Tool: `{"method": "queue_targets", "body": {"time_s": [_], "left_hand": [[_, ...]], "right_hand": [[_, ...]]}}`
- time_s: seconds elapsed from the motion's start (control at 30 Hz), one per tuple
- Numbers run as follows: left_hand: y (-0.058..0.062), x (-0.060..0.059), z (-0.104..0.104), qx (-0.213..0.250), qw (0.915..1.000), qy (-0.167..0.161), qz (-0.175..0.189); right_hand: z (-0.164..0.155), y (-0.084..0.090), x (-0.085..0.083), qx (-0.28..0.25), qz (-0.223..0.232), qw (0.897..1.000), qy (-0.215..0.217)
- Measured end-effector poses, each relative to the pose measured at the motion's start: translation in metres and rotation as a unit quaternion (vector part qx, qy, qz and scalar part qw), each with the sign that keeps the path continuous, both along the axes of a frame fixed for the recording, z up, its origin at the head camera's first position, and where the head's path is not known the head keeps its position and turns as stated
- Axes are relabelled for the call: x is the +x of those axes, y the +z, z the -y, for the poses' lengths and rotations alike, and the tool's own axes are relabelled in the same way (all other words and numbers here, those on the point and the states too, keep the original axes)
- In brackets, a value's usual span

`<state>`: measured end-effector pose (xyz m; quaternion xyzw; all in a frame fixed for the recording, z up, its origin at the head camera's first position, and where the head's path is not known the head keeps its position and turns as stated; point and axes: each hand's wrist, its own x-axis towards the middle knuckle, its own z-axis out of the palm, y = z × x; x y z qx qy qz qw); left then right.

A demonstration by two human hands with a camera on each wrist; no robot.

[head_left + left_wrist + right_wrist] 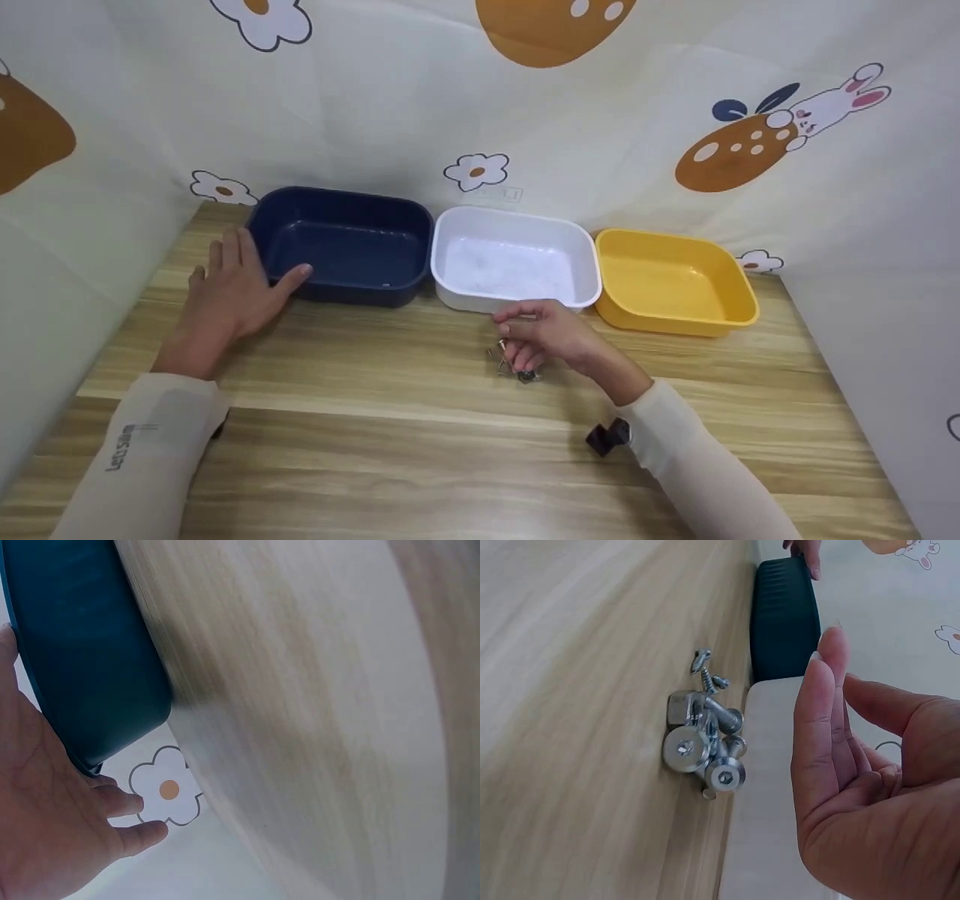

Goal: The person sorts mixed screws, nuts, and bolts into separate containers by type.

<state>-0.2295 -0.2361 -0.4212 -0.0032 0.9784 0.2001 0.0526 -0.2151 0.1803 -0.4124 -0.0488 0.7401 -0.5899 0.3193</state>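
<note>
Left hand: your left hand (229,289) lies flat at the left of the frame, fingers straight, thumb against the navy tub (341,244); keep it steadying that wall.
Right hand: your right hand (544,334) hovers over the pile of screws and nuts (514,364), grip apart, fingers loosely bent and holding nothing.
Screws: mid-frame on the bench (420,442), just before the white tub (514,259).
Advice: pinch one piece from the pile's edge.
Tubs: navy and yellow tub (671,281) look empty; white tub's contents are unclear.

Left hand (229,289) flat, fingers spread, palm down. Right hand (544,334) hovers, fingers loosely curled, empty.
</note>
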Motion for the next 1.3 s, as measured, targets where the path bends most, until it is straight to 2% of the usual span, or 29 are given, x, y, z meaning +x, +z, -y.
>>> {"method": "queue_targets", "body": {"time_s": [0.63, 1.3], "left_hand": [[0.000, 0.001, 0.002, 0.000, 1.0000, 0.003, -0.009], [-0.001, 0.000, 0.000, 0.003, 0.9999, 0.003, -0.010]], "right_hand": [[-0.030, -0.019, 0.017, 0.017, 0.017, 1.000, 0.007], [-0.037, -0.027, 0.027, 0.047, 0.021, 0.999, 0.015]]}}
